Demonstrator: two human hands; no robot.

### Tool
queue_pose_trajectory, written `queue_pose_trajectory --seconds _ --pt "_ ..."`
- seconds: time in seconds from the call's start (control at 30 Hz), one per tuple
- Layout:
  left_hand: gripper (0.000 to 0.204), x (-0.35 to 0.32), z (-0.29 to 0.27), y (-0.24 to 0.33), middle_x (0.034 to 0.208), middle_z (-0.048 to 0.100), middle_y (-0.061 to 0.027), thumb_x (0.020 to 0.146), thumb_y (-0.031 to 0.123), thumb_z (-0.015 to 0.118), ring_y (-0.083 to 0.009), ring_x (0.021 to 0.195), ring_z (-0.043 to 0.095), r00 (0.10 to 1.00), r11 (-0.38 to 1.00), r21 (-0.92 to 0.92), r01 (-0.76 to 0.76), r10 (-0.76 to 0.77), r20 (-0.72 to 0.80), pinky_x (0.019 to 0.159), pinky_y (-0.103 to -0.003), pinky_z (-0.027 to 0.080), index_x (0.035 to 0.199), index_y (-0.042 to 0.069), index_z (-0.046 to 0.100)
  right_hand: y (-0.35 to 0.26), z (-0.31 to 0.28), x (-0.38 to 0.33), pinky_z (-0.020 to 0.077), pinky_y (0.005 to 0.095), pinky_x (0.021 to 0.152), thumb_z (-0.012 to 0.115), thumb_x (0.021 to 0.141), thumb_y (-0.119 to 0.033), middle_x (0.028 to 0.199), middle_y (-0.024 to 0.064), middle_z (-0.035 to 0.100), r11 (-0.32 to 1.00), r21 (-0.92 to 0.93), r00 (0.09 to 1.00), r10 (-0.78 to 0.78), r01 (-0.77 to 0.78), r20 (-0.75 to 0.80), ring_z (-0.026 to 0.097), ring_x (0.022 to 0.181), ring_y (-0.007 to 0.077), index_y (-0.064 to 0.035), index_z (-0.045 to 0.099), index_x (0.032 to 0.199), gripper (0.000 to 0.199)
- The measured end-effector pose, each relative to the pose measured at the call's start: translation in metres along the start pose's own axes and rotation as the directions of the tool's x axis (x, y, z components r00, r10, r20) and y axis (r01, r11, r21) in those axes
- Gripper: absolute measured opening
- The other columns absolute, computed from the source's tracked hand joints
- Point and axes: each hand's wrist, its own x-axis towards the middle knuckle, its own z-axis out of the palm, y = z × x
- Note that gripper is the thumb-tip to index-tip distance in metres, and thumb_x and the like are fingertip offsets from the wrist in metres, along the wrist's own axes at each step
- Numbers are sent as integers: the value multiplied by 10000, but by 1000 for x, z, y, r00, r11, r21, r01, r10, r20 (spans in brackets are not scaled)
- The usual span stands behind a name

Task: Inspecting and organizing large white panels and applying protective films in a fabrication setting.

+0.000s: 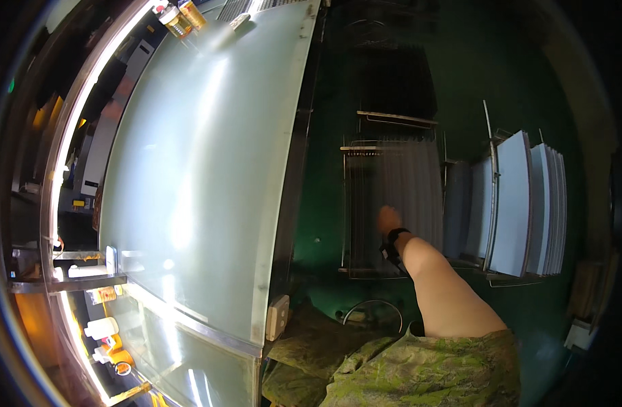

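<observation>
My right hand reaches forward from a bare forearm, over a rack that holds several thin grey panels on edge. It is at the panels' near part; dimness and blur hide its fingers, so I cannot tell whether it grips one. A dark band circles the wrist, with a small dark object hanging beside it. My left hand is out of view. Green camouflage clothing covers my upper arm and body.
On the left stands a large, brightly lit table with a pale glassy top. Bottles line its lower left side; containers stand at its far end. Another rack holds pale blue panels on the right. The floor is green.
</observation>
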Motion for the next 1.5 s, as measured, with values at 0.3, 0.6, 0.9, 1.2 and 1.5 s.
queue_pose_trajectory --seconds 0.3,0.6,0.9,1.2,1.5 --pt "395 3 -33 6 977 556 -299 850 315 555 -408 923 550 980 999 -18 46 -41 194 771 -450 443 1071 -11 564 -9 -46 -21 508 422 733 554 760 -181 910 206 638 995 -10 993 -99 99 -67 627 867 343 -28 668 855 213" --pt "403 5 -131 149 879 659 -149 912 339 460 -227 834 637 883 631 -771 -90 409 232 775 -333 494 983 -19 630 5 -290 -184 313 342 457 531 782 -138 555 196 366 663 272 650 -426 698 -629 352 471 151 48 451 631 253" --pt "731 -32 -135 335 1227 488 -189 886 572 351 -293 1123 493 110 195 -657 729 913 393 956 -387 396 1303 -28 343 12 -359 -385 217 230 443 535 843 -88 527 -46 320 343 290 427 -448 893 -785 296 506 18 -30 441 629 241" --pt "326 -11 -166 258 830 485 -36 937 349 438 -117 717 465 989 -657 -745 -119 -10 -149 630 -248 411 922 24 462 -6 -251 -416 348 220 393 477 890 -136 517 48 494 -21 556 388 -695 831 -606 437 407 94 -15 512 707 222" --pt "289 14 -111 31 712 466 -27 941 269 437 -116 666 411 436 242 -775 -583 -712 -550 591 -280 373 839 5 494 -110 -81 -396 453 216 515 507 913 -212 652 55 614 555 731 142 -824 397 548 562 552 103 -3 627 873 244"
